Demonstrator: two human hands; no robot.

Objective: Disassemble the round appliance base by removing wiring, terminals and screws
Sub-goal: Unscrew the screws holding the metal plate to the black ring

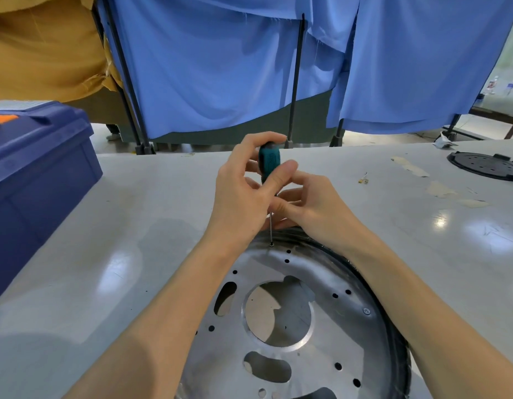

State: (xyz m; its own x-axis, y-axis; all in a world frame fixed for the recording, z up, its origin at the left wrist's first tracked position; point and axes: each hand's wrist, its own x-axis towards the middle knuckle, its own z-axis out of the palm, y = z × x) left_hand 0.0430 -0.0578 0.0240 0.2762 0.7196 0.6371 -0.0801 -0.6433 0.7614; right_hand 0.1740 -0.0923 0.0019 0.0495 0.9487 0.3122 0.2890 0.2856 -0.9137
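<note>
The round appliance base (278, 266) lies flat on the tabletop (105, 240), directly below the person. At the base's far rim, a screwdriver (269, 162) stands nearly upright with its tip in a screw (271, 244). The left hand (243, 191) curls round the teal handle. The right hand (315, 208) pinches the tool lower down, thumb on the handle and fingers by the shaft. A second screw (366, 311) sits at the base's right rim.

Neither hand steadies the base, so turning force may spin or slide it. If the shaft tilts, the tip could ride out and chew the screw head. A freed screw could drop through one of the base's holes.
</note>
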